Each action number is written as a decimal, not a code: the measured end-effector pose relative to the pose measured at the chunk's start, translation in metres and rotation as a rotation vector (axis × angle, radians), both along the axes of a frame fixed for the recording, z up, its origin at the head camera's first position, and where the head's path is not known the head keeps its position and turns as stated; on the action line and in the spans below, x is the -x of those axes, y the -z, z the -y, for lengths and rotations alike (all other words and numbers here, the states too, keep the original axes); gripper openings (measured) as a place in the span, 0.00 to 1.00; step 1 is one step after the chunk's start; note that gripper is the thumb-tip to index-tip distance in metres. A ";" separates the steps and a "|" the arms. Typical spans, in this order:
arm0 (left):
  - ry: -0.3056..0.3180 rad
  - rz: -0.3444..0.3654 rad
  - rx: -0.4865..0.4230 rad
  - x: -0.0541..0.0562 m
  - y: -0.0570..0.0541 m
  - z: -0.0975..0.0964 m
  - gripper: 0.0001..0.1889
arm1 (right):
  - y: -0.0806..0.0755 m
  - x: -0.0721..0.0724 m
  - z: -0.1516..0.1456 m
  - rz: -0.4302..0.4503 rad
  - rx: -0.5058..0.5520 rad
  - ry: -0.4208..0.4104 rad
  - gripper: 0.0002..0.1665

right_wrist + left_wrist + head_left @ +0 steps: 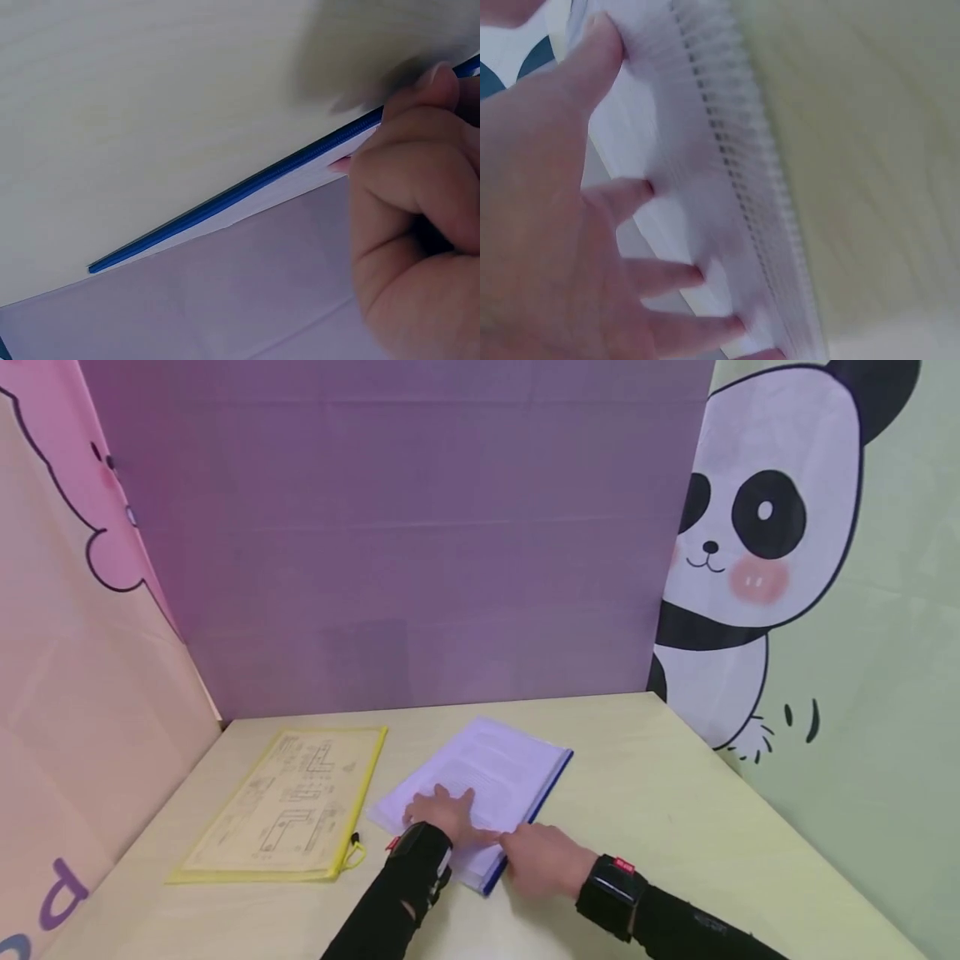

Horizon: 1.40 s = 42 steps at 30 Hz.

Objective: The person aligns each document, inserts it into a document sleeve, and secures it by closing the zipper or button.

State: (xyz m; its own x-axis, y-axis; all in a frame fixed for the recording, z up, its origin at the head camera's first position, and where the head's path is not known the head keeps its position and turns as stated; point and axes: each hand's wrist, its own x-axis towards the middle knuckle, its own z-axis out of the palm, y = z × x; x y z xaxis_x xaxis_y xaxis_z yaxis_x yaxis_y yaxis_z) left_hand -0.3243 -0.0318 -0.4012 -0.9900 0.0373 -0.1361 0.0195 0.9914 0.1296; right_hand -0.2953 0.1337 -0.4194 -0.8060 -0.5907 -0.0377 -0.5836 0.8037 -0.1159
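A clear zip document pouch (pixel 487 760) with white printed sheets inside lies slanted on the table, its blue zip edge (pixel 551 787) on the right. My left hand (pixel 444 817) rests on the near part of it, fingers spread and fairly straight. In the left wrist view, those fingertips press on the pale sheet beside a ribbed border (pixel 731 165). My right hand (pixel 547 858) is at the blue edge near its lower end, fingers curled. The right wrist view shows the thumb and finger pinching along the blue zip (pixel 247 187); the slider is hidden.
A yellow-edged zip pouch (pixel 292 810) holding a sheet of diagrams lies to the left, with a yellow pull loop (pixel 356 853) at its near right corner. A purple panel (pixel 420 543) stands behind the pale table (pixel 675 827). Printed cloth walls flank both sides.
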 end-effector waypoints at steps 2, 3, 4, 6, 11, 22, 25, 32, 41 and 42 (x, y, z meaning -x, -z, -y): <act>-0.030 -0.011 0.024 0.002 0.002 -0.005 0.50 | 0.001 0.003 -0.004 -0.025 -0.002 0.005 0.14; -0.042 -0.017 0.039 0.002 0.002 -0.008 0.50 | 0.001 0.004 -0.006 -0.039 -0.006 0.010 0.12; -0.053 -0.023 0.050 0.003 0.003 -0.010 0.51 | 0.001 0.005 -0.008 -0.057 -0.009 0.015 0.10; -0.072 -0.040 0.070 0.003 0.006 -0.014 0.51 | 0.001 0.007 -0.011 -0.094 -0.021 0.025 0.08; -0.072 -0.087 0.057 0.001 0.007 -0.020 0.46 | 0.002 0.013 -0.017 -0.157 -0.056 0.068 0.09; 0.053 -0.108 0.104 -0.013 -0.006 -0.020 0.34 | 0.013 0.044 -0.033 -0.182 -0.086 0.171 0.10; 0.055 -0.080 0.061 -0.014 -0.005 -0.015 0.37 | 0.013 0.049 -0.035 -0.172 -0.088 0.159 0.12; 0.102 0.015 -0.076 -0.007 0.001 -0.003 0.43 | 0.016 0.062 -0.039 -0.171 -0.090 0.171 0.13; 0.137 0.005 -0.104 0.000 0.006 0.009 0.42 | 0.018 0.066 -0.035 -0.183 -0.082 0.147 0.10; 0.137 0.006 -0.103 0.000 0.006 0.010 0.42 | 0.017 0.065 -0.035 -0.182 -0.079 0.150 0.10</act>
State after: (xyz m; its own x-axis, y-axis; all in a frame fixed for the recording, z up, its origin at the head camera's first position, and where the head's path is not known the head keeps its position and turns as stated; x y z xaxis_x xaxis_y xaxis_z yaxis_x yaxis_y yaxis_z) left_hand -0.3238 -0.0414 -0.4067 -0.9738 0.1862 -0.1304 0.1528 0.9608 0.2313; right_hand -0.3605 0.1687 -0.4367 -0.8822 -0.4649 0.0750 -0.4626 0.8854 0.0466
